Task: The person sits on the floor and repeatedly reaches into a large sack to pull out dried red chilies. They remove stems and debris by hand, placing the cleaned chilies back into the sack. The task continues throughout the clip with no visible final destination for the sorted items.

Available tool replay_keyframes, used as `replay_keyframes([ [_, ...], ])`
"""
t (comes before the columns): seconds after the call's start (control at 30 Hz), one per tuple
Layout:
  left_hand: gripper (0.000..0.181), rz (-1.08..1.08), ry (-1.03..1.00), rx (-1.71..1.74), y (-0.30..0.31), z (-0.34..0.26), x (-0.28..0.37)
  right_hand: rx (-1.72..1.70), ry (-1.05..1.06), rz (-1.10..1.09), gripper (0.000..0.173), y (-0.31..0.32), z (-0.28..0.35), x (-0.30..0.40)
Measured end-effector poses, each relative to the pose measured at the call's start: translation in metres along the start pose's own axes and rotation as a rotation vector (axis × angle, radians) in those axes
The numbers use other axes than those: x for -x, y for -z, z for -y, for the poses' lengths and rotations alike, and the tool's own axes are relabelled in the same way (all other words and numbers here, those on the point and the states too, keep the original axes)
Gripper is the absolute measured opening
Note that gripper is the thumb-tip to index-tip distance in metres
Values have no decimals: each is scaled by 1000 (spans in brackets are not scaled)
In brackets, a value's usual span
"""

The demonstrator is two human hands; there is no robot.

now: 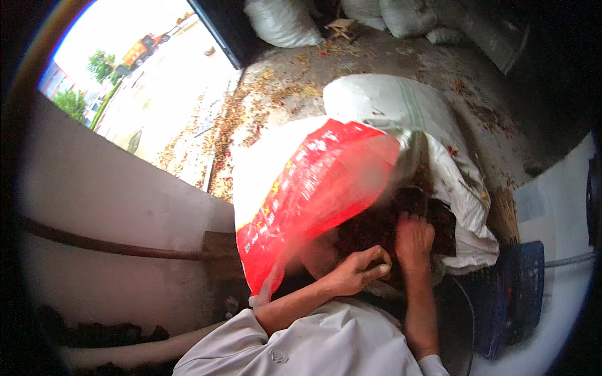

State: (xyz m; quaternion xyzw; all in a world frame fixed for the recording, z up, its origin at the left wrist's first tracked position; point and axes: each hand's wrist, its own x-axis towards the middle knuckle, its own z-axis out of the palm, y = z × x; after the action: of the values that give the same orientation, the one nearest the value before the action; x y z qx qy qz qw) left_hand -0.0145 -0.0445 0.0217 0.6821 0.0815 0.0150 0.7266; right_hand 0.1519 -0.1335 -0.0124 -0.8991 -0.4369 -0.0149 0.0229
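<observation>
A red and white printed plastic sack (pixel 320 183) stands open before me, its near side hanging by my left forearm. My left hand (pixel 360 272) is at the sack's near edge, fingers curled with thumb near the fingertips; whether anything small is pinched there I cannot tell. My right hand (pixel 415 237) reaches into dark reddish material (pixel 367 225) in front of me, fingers bent down, the fingertips hard to see. To the right a white woven sack (pixel 463 202) has its rim folded down, and a fuller white woven sack with green stripes (pixel 385 98) lies behind.
A blue plastic crate (pixel 526 286) stands at the right, beside a broom-like bundle (pixel 504 214). Dry plant scraps (pixel 268 94) litter the concrete floor. Stuffed white sacks (pixel 282 23) and a small wooden stool (pixel 341 28) are at the back. An open doorway and a pale wall (pixel 117 178) are left.
</observation>
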Motion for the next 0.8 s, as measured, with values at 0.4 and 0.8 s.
replay_keyframes([
  [0.4,21,-82,49,149,8,11,-1,-46,-196,68,20,-57,5,-14],
  [0.8,33,-312,-67,-144,11,13,-15,-530,-145,-192,22,13,6,25],
])
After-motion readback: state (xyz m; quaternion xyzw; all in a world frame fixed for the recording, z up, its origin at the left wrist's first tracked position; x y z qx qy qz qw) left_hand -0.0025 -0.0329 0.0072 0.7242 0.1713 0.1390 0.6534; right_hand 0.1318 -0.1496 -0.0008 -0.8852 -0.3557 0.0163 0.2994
